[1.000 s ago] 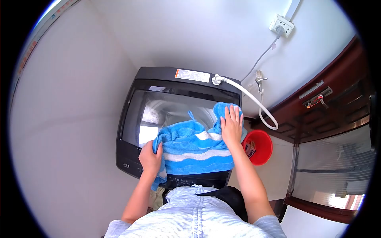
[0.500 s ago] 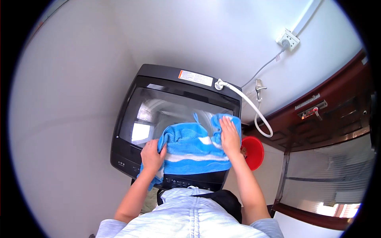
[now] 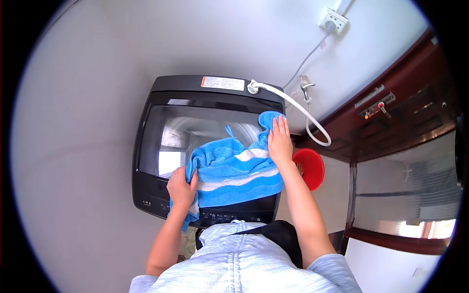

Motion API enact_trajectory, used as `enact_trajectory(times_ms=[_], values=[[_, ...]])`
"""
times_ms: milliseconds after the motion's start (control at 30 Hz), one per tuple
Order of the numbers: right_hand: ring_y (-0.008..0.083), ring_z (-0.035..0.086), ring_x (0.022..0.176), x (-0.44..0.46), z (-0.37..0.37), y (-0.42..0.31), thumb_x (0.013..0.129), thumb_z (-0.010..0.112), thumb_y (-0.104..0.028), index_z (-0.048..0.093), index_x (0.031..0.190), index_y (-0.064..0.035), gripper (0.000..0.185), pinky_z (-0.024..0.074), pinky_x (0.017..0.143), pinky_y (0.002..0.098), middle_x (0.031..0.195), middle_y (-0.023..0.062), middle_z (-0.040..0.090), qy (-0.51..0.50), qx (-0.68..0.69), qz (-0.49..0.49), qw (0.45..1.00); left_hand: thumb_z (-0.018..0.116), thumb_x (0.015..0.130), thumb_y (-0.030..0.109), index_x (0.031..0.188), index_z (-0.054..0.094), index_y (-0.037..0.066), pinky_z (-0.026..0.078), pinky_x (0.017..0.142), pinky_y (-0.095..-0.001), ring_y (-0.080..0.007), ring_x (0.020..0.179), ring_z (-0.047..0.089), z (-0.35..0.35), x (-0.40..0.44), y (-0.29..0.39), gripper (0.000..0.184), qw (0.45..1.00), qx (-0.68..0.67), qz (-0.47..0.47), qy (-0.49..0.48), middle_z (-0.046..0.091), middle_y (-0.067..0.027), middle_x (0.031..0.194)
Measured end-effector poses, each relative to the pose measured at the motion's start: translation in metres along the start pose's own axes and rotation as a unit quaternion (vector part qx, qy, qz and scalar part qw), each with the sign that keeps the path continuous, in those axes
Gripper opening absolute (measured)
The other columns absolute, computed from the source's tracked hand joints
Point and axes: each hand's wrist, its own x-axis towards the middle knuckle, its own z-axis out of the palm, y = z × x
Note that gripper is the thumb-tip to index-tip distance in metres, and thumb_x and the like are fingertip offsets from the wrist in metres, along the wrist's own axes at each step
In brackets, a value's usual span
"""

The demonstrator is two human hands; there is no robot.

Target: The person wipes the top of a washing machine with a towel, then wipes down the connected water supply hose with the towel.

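A blue towel (image 3: 234,172) with white stripes lies across the glass lid of a dark top-loading washing machine (image 3: 146,194). My left hand (image 3: 181,191) is closed on the towel's left edge, with part of the cloth hanging below it over the control panel. At the towel's far right corner, my right hand (image 3: 280,141) lies flat on the cloth, its fingers stretched out. A small blue loop stands up from the towel's far edge. The cloth under my right palm is hidden.
A white hose (image 3: 299,108) curves from the machine's back to a wall tap (image 3: 306,87). Above it is a plugged-in socket (image 3: 333,21). A red bucket (image 3: 312,171) stands on the floor at the right, near a dark red door (image 3: 391,105). Walls rise behind and left.
My right hand has slid away from my body, drawing the towel's right corner toward the back of the lid. My left hand still grips its edge. The view has shifted slightly.
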Motion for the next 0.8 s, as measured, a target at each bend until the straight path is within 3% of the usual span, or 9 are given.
enact_trajectory(times_ms=[100, 167, 233, 300, 333, 433, 500, 667, 800], values=[[0.0369, 0.047, 0.130, -0.038, -0.025, -0.004, 0.095, 0.049, -0.015, 0.049, 0.136, -0.0028, 0.042, 0.0452, 0.101, 0.0423, 0.142, 0.0216, 0.046, 0.053, 0.006, -0.014, 0.998, 0.070, 0.082, 0.021, 0.093, 0.062, 0.004, 0.050, 0.067, -0.0420, -0.0339, 0.077, 0.063, -0.001, 0.001, 0.004, 0.022, 1.000, -0.009, -0.012, -0.001, 0.064, -0.0146, 0.083], [0.0392, 0.061, 0.108, -0.060, -0.043, 0.002, 0.093, 0.048, -0.012, 0.060, 0.119, -0.0007, 0.030, 0.0486, 0.091, 0.0467, 0.116, 0.0231, 0.064, -0.069, 0.103, 0.185, 0.975, 0.071, 0.082, 0.020, 0.092, 0.062, 0.004, 0.049, 0.067, -0.0418, -0.0338, 0.076, 0.063, -0.002, 0.002, 0.004, 0.021, 1.000, -0.012, -0.006, 0.002, 0.064, -0.0144, 0.082], [0.0324, 0.066, 0.078, -0.087, -0.017, 0.054, 0.091, 0.050, -0.010, 0.064, 0.096, 0.0016, 0.019, 0.0496, 0.077, 0.0440, 0.083, 0.0150, 0.068, -0.067, 0.096, 0.224, 0.968, 0.071, 0.082, 0.020, 0.092, 0.062, 0.004, 0.049, 0.066, -0.0419, -0.0340, 0.076, 0.063, 0.000, 0.002, 0.003, 0.021, 1.000, -0.014, -0.002, -0.001, 0.063, -0.0146, 0.081], [0.0199, 0.059, 0.070, -0.107, 0.012, 0.098, 0.092, 0.053, -0.011, 0.064, 0.085, 0.0019, 0.017, 0.0468, 0.069, 0.0369, 0.072, 0.0080, 0.060, 0.043, 0.398, 0.363, 0.842, 0.071, 0.081, 0.021, 0.091, 0.062, 0.004, 0.049, 0.065, -0.0421, -0.0342, 0.075, 0.063, 0.002, 0.002, 0.001, 0.022, 1.000, -0.014, 0.003, -0.005, 0.063, -0.0148, 0.080], [0.0132, 0.052, 0.071, -0.098, -0.009, 0.085, 0.094, 0.056, -0.013, 0.062, 0.089, 0.0016, 0.016, 0.0440, 0.069, 0.0319, 0.074, 0.0038, 0.057, 0.105, 0.442, 0.379, 0.806, 0.072, 0.081, 0.021, 0.090, 0.061, 0.004, 0.049, 0.065, -0.0423, -0.0345, 0.074, 0.063, 0.003, 0.000, 0.000, 0.022, 1.000, -0.012, 0.013, -0.013, 0.063, -0.0150, 0.080], [0.0181, 0.058, 0.080, -0.061, -0.037, 0.046, 0.095, 0.058, -0.015, 0.063, 0.101, 0.0024, 0.019, 0.0464, 0.075, 0.0332, 0.088, 0.0092, 0.064, 0.241, 0.388, 0.297, 0.838, 0.073, 0.080, 0.022, 0.085, 0.060, 0.004, 0.048, 0.063, -0.0433, -0.0355, 0.072, 0.062, 0.005, 0.001, 0.008, 0.023, 0.999, -0.016, 0.030, -0.021, 0.062, -0.0158, 0.077], [0.0238, 0.060, 0.086, -0.036, -0.044, 0.012, 0.093, 0.061, -0.015, 0.064, 0.103, 0.0003, 0.019, 0.0473, 0.078, 0.0351, 0.095, 0.0115, 0.063, 0.250, 0.316, 0.200, 0.893, 0.074, 0.079, 0.022, 0.083, 0.059, 0.004, 0.047, 0.061, -0.0442, -0.0359, 0.070, 0.061, 0.008, 0.002, 0.020, 0.024, 0.998, -0.028, 0.047, -0.017, 0.060, -0.0154, 0.075], [0.0266, 0.058, 0.095, 0.003, -0.025, -0.050, 0.085, 0.066, -0.017, 0.067, 0.107, -0.0095, 0.023, 0.0479, 0.079, 0.0386, 0.101, 0.0075, 0.058, 0.121, 0.063, -0.034, 0.990, 0.074, 0.076, 0.023, 0.087, 0.061, 0.006, 0.046, 0.061, -0.0424, -0.0316, 0.071, 0.060, 0.017, -0.005, 0.048, 0.024, 0.990, -0.042, 0.121, -0.064, 0.059, -0.0112, 0.076], [0.0236, 0.055, 0.098, 0.008, -0.008, -0.055, 0.087, 0.062, -0.023, 0.067, 0.113, -0.0135, 0.028, 0.0475, 0.078, 0.0383, 0.102, 0.0046, 0.057, 0.034, -0.045, -0.107, 0.993, 0.074, 0.075, 0.024, 0.096, 0.061, 0.005, 0.046, 0.062, -0.0406, -0.0299, 0.072, 0.060, 0.027, -0.010, 0.043, 0.031, 0.986, -0.049, 0.146, -0.072, 0.060, -0.0101, 0.079]])
